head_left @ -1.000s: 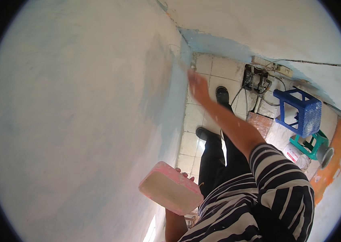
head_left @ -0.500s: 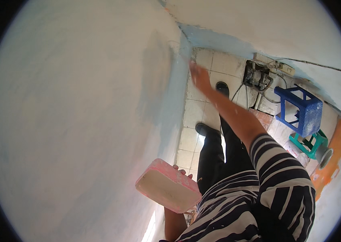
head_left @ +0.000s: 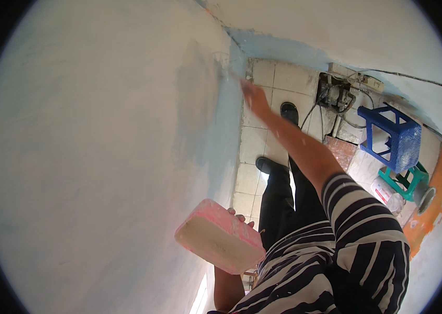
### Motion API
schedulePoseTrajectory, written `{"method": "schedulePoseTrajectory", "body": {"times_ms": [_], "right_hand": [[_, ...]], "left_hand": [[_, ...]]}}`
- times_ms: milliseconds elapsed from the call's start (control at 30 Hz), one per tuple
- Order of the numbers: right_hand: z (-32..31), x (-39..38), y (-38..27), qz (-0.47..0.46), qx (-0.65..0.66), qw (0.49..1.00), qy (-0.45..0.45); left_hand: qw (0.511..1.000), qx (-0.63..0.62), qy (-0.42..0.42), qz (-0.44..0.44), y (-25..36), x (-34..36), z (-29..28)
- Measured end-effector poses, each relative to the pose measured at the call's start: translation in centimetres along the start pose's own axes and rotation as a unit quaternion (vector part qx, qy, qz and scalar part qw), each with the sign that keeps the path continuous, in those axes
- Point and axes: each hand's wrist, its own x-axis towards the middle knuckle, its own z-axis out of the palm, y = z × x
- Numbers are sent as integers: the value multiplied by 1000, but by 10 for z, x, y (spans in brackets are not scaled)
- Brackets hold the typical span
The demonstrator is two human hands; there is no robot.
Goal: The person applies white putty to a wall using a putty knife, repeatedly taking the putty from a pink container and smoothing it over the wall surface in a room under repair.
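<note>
Still blurred, the right hand [head_left: 255, 98] stays by the chalky, blotched wall [head_left: 116, 157] at upper centre, its grip impossible to tell; work there seems ongoing. At lower centre, the left hand's fingers [head_left: 240, 217] clasp the pink, round-cornered tub [head_left: 225, 219], smeared and pale-faced.

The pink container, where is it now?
In the head view, the pink container is low, near centre, in the left hand, between the left wall and striped shirt.
</note>
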Motion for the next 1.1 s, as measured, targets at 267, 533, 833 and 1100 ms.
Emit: {"method": "schedulePoseTrajectory", "body": {"times_ms": [267, 533, 833, 1100], "right_hand": [[84, -153, 41, -127, -78, 983, -104], [-8, 29, -44, -208, -122, 967, 88], [20, -152, 47, -168, -269, 933, -170], [44, 1, -67, -222, -262, 929, 140]], "left_hand": [[997, -70, 14, -35, -1, 4, -4], [997, 20, 74, -8, -7, 4, 2], [999, 10, 36, -15, 7, -3, -4], [992, 51, 115, -27, 5, -1, 11]]}}
